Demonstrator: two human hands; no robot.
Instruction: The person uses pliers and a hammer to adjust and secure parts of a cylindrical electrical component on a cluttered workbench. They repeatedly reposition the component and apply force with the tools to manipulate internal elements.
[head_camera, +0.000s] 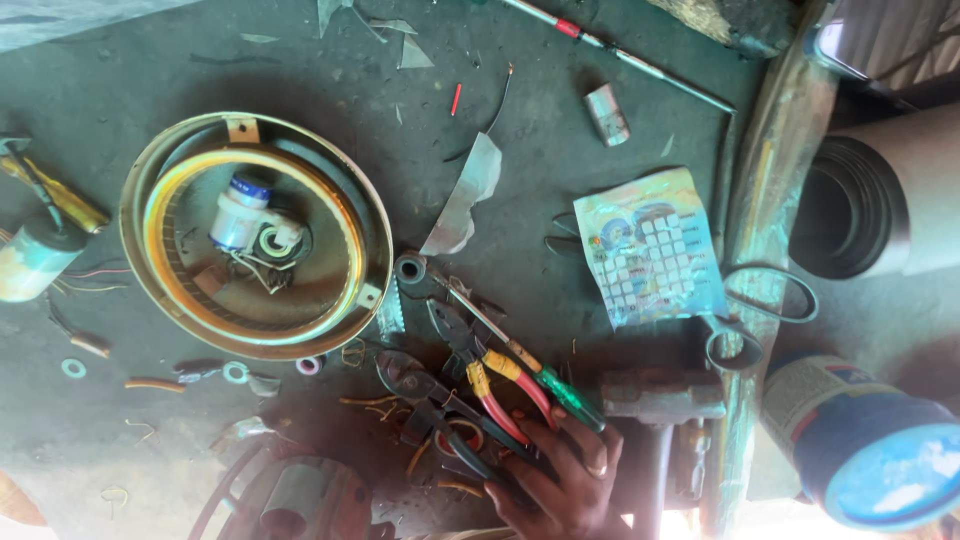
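One hand (565, 470), at six o'clock, fingers spread on red-and-yellow-handled steel pliers (490, 375); neighbouring green-handled screwdriver (530, 370) could snag. Other hand unseen.

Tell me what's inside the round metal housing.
Inside the round metal housing sit a white cylinder with a blue cap, a small round part and tangled wires. Whatever lies beneath them is covered.

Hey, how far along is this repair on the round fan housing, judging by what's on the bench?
Done: the round housing lies open, its white capacitor and wires exposed. In hand: one hand, which one is unclear, rests on the red-handled pliers among the tools. Left: washers and wire scraps lie loose beside the housing, so nothing looks reassembled.
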